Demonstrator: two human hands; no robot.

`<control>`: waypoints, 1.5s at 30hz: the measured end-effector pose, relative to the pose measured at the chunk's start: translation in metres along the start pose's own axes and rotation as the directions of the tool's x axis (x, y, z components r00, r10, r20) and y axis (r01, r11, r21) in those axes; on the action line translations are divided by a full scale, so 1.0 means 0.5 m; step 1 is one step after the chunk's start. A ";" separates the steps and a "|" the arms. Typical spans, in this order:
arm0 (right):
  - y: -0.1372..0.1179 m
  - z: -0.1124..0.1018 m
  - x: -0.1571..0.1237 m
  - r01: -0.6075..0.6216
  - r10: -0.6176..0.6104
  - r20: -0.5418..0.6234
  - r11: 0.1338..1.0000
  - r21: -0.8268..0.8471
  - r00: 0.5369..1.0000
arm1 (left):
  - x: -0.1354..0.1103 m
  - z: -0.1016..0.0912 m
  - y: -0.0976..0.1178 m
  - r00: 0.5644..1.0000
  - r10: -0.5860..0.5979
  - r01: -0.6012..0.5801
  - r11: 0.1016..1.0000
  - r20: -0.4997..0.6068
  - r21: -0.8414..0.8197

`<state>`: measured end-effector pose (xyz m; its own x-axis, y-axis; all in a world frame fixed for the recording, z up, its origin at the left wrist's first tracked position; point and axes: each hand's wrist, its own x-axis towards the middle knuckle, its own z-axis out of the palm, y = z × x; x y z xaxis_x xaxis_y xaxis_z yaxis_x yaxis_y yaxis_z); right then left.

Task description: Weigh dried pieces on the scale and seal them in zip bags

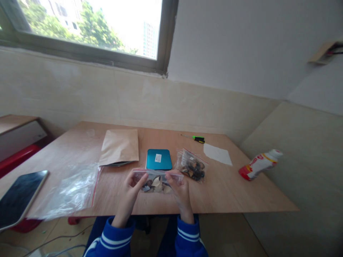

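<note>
Both of my hands hold a small clear zip bag (157, 182) with light and dark pieces inside, just above the near edge of the wooden table (227, 189). My left hand (131, 191) pinches the bag's top left end. My right hand (179, 188) pinches its top right end. Another small zip bag (191, 166) with dark pieces lies on the table just right of my hands. A teal flat box (159, 159) with a white label lies directly behind the held bag.
A brown paper envelope (120, 146) lies at the left of the box. A large empty clear zip bag (71, 189) and a tablet (20, 196) sit at the near left. A green-handled screwdriver (195, 138), a white sheet (217, 154) and a lying white-and-red bottle (259, 163) are on the right.
</note>
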<state>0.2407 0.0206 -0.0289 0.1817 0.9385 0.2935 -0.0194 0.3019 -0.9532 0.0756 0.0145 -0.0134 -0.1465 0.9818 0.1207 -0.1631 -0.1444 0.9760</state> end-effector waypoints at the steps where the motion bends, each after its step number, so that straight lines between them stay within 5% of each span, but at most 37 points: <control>1: -0.003 0.001 0.001 0.036 -0.036 -0.003 0.999 -0.017 0.999 | 0.000 0.000 0.000 1.000 0.003 -0.003 1.000 -0.006 0.005; 6: -0.013 0.006 0.004 0.200 -0.204 -0.035 0.975 -0.101 0.978 | 0.002 -0.001 -0.001 0.999 0.007 -0.006 0.999 -0.044 0.032; 18: -0.031 0.007 -0.003 0.114 -0.124 -0.052 0.978 -0.174 0.991 | -0.014 0.001 0.016 0.987 0.131 -0.126 0.990 -0.095 0.057; 23: -0.068 0.011 -0.011 0.334 -0.386 0.010 0.785 -0.521 0.922 | -0.023 -0.002 0.026 0.987 0.158 -0.151 0.973 -0.025 0.172; 28: -0.085 0.025 -0.016 0.452 -0.449 0.170 0.652 -0.609 0.877 | -0.025 -0.002 0.028 0.987 0.158 -0.161 0.974 0.034 0.160; 37: -0.072 0.039 -0.019 0.421 -0.503 0.071 0.628 -0.655 0.861 | -0.023 0.000 0.026 0.965 0.227 -0.252 0.945 0.134 0.207; 45: -0.073 0.041 -0.021 0.366 -0.399 0.118 0.633 -0.682 0.909 | -0.018 0.001 0.021 0.985 0.159 -0.169 0.961 0.062 0.219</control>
<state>0.2192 0.0032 0.0043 0.0571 0.7524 0.6562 0.7251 0.4206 -0.5453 0.0756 0.0043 -0.0043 -0.1095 0.9522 0.2853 0.0820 -0.2774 0.9573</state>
